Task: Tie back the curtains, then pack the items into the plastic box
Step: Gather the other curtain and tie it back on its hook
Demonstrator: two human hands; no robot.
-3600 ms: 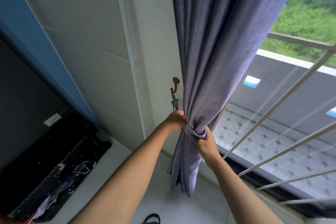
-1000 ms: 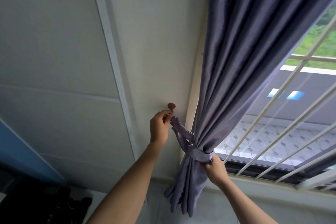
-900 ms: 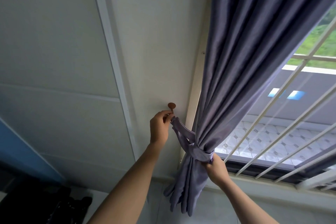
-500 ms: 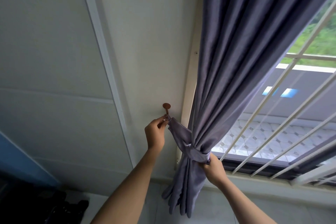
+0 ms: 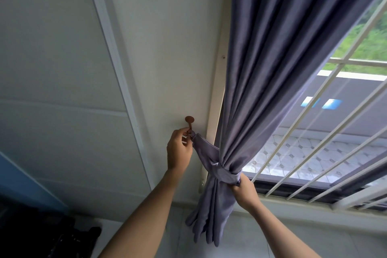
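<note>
Pinching tieback (image 5: 206, 154) end at wall hook (image 5: 189, 121): left hand (image 5: 179, 153). Right hand (image 5: 244, 189) clenched on tieback band round gathered curtain (image 5: 272, 69), beside window bars (image 5: 314, 142).

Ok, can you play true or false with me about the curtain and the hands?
1. The curtain is purple-grey. True.
2. The left hand is holding the tie-back end at the brown wall hook. True.
3. The right hand is touching the window bars. False: it grips the band wrapped around the gathered curtain.
4. The curtain is spread across the whole window. False: it is bunched together at the left side.
5. A plastic box sits by the curtain. False: none is visible.
</note>
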